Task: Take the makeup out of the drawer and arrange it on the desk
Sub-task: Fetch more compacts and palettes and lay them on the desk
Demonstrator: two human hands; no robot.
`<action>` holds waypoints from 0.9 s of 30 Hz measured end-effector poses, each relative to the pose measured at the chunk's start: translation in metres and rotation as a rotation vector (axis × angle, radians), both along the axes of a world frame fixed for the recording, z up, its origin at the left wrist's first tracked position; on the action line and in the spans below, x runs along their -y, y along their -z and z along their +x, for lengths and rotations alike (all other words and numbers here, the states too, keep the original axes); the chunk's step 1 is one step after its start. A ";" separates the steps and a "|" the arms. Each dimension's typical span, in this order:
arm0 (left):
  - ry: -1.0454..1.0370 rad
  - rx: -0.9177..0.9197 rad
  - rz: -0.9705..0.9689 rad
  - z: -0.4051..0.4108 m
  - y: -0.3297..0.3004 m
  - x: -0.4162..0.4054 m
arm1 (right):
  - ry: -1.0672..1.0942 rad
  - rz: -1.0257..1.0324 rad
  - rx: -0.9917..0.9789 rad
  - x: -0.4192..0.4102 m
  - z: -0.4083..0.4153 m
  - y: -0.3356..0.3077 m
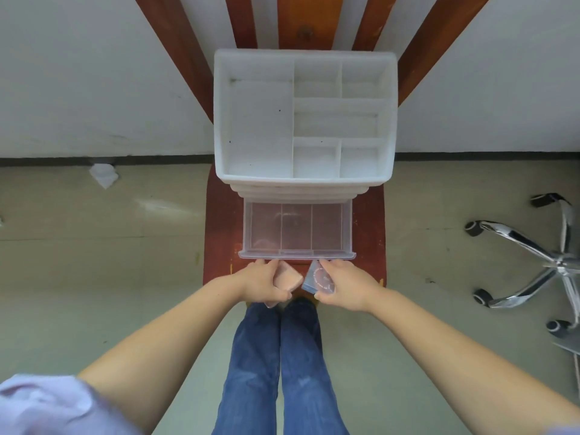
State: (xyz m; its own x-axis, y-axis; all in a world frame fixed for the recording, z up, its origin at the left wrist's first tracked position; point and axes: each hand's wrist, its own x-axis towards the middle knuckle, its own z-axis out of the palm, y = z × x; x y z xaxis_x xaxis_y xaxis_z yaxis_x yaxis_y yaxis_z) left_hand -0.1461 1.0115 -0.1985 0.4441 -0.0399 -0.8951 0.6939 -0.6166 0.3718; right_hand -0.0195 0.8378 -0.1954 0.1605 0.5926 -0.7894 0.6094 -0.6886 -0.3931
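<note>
Nearest to the camera are the two bare forearms and the legs in blue jeans (282, 365); the person stands in front of a red-brown wooden chair (219, 221) that serves here as the desk.

The left hand (262, 282) has its fingers curled round a peach-coloured makeup sponge (287, 281), which looks soft and will give under pressure; the right hand (343, 285) pinches a small clear case with a printed ring (318, 281) between thumb and fingers. Both things are held just in front of the drawer, above the front edge of the seat, and they almost touch each other in the middle.

Behind the hands, the clear drawer (296, 255) is pulled out of the white organizer (219, 120); it has three compartments; a faint pinkish shape shows in the near corner of the left one, but I cannot tell if it is another item or a reflection. The open tray on top of the organizer holds nothing that I can see.

In my judgement the taking-out step is in progress, with two pieces already lifted from the drawer. The next move calls for setting them down apart on a free surface, neatly; little bare seat is left in front of the drawer, so they could slip off the edge.
</note>
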 end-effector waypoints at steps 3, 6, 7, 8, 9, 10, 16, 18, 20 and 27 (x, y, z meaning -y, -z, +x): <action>-0.044 0.011 0.028 0.004 0.002 0.004 | -0.096 -0.001 0.055 -0.001 -0.001 0.003; -0.117 0.042 0.062 0.015 0.002 -0.003 | -0.070 0.060 0.168 -0.016 0.011 0.006; -0.121 0.059 0.084 0.021 0.003 -0.009 | -0.036 0.072 0.202 -0.024 0.017 0.006; -0.117 0.078 0.110 0.028 0.003 -0.014 | 0.000 0.077 0.220 -0.031 0.024 0.007; -0.107 0.096 0.133 0.036 0.004 -0.020 | 0.031 0.076 0.224 -0.038 0.030 0.008; -0.100 0.109 0.148 0.043 0.004 -0.026 | 0.056 0.069 0.222 -0.044 0.037 0.010; -0.060 0.111 0.179 0.055 -0.003 -0.048 | 0.099 0.056 0.229 -0.066 0.051 0.003; -0.025 0.113 0.188 0.041 -0.013 -0.048 | 0.081 0.030 0.226 -0.064 0.042 -0.010; -0.033 0.145 0.220 0.021 -0.033 -0.047 | 0.051 0.022 0.227 -0.061 0.030 -0.030; -0.360 0.320 0.397 -0.070 -0.115 -0.039 | -0.113 0.147 0.264 -0.080 -0.016 -0.110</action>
